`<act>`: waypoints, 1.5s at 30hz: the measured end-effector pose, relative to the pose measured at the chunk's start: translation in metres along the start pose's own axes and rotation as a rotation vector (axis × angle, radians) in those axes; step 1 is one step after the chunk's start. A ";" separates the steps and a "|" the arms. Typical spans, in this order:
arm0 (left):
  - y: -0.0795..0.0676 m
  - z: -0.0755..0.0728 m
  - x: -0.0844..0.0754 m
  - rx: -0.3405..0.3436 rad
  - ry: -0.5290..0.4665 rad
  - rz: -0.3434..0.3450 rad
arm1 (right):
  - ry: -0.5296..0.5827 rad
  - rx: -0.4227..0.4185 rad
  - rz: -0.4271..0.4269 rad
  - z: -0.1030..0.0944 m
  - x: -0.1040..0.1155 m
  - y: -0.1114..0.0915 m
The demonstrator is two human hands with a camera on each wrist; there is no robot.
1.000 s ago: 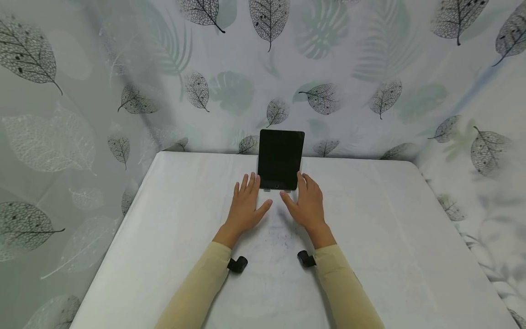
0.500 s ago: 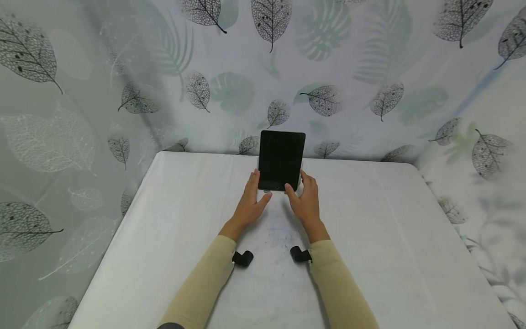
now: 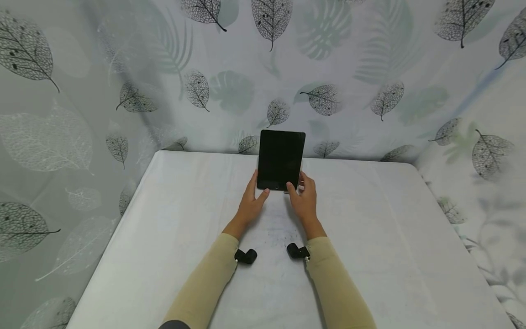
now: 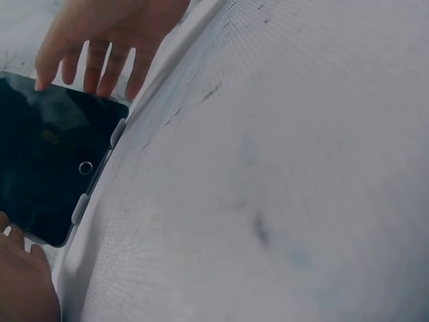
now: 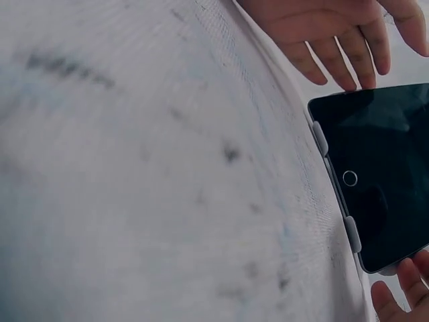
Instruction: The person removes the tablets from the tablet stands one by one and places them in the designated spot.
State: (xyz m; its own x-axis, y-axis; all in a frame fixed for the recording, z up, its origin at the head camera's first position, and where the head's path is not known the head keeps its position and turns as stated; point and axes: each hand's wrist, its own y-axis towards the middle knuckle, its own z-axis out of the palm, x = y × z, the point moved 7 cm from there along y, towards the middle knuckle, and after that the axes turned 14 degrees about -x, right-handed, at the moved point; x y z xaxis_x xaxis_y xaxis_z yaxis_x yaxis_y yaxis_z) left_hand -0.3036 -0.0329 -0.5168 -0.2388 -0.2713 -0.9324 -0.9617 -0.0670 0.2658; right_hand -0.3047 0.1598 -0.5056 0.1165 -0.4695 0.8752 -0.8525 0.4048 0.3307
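A black tablet leans upright at the back of the table, its screen dark. Grey lugs, seemingly of a stand, show under its lower edge. My left hand is at the tablet's left side. Its straight fingers reach that edge, while the thumb stands off the screen in the right wrist view. My right hand holds the lower right corner, thumb over the front and bent fingers at the side. How far the fingers reach behind the tablet is hidden.
The tablet stands near the back edge of a white-covered table. Leaf-patterned curtains hang close behind and along both sides. A small black camera sits on each wrist.
Both hands have closed in from the sides on the tablet's lower corners. The right thumb has come over its front, and the left fingers have drawn together along its edge.
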 end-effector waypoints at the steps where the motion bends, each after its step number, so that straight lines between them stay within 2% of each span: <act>1: 0.000 0.000 0.001 -0.005 -0.002 0.001 | 0.005 -0.002 0.008 0.000 0.000 0.000; 11: 0.002 -0.002 0.004 -0.092 -0.082 0.056 | 0.073 -0.086 0.098 0.004 -0.012 0.002; 16: 0.009 0.000 0.007 -0.104 -0.065 0.027 | 0.100 -0.164 0.108 0.003 -0.015 0.004; 19: 0.014 0.002 0.009 -0.139 -0.067 0.004 | 0.101 -0.213 0.107 0.002 -0.016 0.006; 23: 0.019 0.003 0.013 -0.251 -0.062 -0.009 | 0.098 -0.272 0.106 0.002 -0.020 0.008; 30: 0.021 -0.006 0.018 -0.543 0.002 -0.079 | 0.085 -0.332 0.102 0.005 -0.020 0.009; 33: 0.022 -0.009 0.018 -0.609 -0.011 -0.091 | 0.094 -0.337 0.113 0.007 -0.020 0.009; 38: 0.023 -0.008 0.020 -0.614 -0.030 -0.099 | 0.088 -0.338 0.142 0.009 -0.024 0.009; 45: 0.025 -0.006 0.021 -0.603 -0.034 -0.082 | 0.093 -0.316 0.134 0.010 -0.024 0.009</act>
State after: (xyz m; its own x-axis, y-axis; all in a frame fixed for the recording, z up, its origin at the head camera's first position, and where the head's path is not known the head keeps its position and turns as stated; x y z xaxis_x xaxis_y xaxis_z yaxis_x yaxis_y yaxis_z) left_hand -0.3316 -0.0464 -0.5281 -0.1806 -0.2116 -0.9605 -0.7340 -0.6211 0.2748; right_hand -0.3201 0.1671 -0.5266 0.0732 -0.3282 0.9418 -0.6652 0.6875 0.2913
